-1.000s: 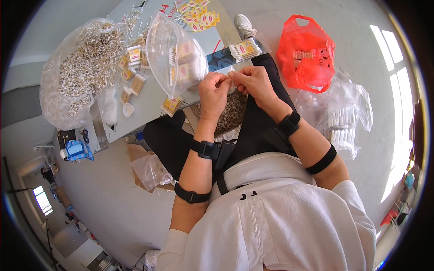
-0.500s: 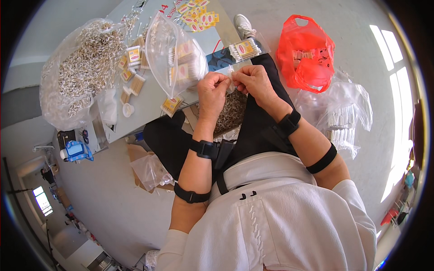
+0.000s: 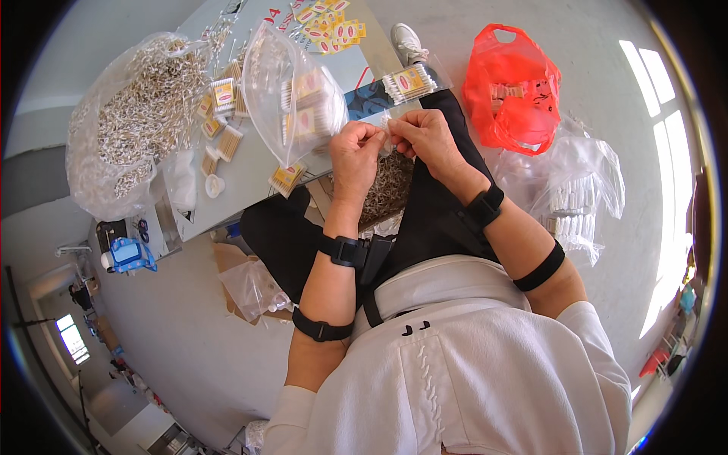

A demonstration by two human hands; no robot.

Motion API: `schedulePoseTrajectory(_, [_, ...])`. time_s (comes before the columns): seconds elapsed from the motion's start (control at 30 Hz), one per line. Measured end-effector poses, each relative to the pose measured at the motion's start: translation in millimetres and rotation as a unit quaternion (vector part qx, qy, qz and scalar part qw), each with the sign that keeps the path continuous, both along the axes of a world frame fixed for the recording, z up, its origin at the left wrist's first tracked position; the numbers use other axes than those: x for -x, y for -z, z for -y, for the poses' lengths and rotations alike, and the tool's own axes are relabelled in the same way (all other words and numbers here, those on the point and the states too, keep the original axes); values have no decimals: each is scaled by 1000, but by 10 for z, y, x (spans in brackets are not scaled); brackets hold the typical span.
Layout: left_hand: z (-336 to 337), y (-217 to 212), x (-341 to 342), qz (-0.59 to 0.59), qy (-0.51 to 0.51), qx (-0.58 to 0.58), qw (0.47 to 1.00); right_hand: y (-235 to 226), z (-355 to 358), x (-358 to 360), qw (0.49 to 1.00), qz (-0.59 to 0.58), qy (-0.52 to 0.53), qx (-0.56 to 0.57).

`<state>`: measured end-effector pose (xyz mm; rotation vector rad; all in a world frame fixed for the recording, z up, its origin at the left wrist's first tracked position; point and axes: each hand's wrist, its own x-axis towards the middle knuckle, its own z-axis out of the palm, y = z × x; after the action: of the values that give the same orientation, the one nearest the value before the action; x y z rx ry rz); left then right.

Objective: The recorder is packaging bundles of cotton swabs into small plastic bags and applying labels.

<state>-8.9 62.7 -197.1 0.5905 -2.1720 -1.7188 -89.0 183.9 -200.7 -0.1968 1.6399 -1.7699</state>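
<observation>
My left hand (image 3: 356,155) and my right hand (image 3: 428,144) meet above my lap at the table's edge, fingertips pinched close together. Between them is a bit of clear plastic film (image 3: 385,123), mostly hidden by the fingers. Just left of my left hand stands a large clear bag (image 3: 277,83) holding packs of cotton swabs with yellow labels. Beyond my hands, a flat pack of cotton swabs (image 3: 409,82) lies at the table corner. Below them, a box of loose cotton swabs (image 3: 388,186) sits between my legs.
A big clear sack of loose cotton swabs (image 3: 144,114) stands on the table (image 3: 227,178) at left, near small swab bundles (image 3: 229,142). Yellow cards (image 3: 334,26) lie at the far side. On the floor at right are a red plastic bag (image 3: 512,91) and a clear bag of packs (image 3: 572,197).
My fingertips have shifted very slightly around the clear film, and a little more of it shows above them. Nothing else has visibly moved.
</observation>
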Motion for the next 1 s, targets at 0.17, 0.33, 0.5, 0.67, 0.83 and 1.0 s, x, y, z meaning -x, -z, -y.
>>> schedulePoseTrajectory(0.17, [-4,-13,5,7,-3,16,1000,-67,22,-26,1000,-24,7,-9])
schedulePoseTrajectory(0.33, [19,1,-7,-4,2,7,1000,6,-3,-25,1000,11,12,15])
schedulePoseTrajectory(0.5, [6,-10,-6,18,10,-5,1000,52,-27,-8,999,38,-9,36])
schedulePoseTrajectory(0.67, [28,33,-6,14,15,-4,1000,38,-17,-10,998,42,-11,34])
schedulePoseTrajectory(0.83, [36,62,-6,0,9,3,1000,11,-2,-27,998,50,16,40])
schedulePoseTrajectory(1.0, [21,11,-8,13,18,10,1000,24,-21,-17,998,52,15,36])
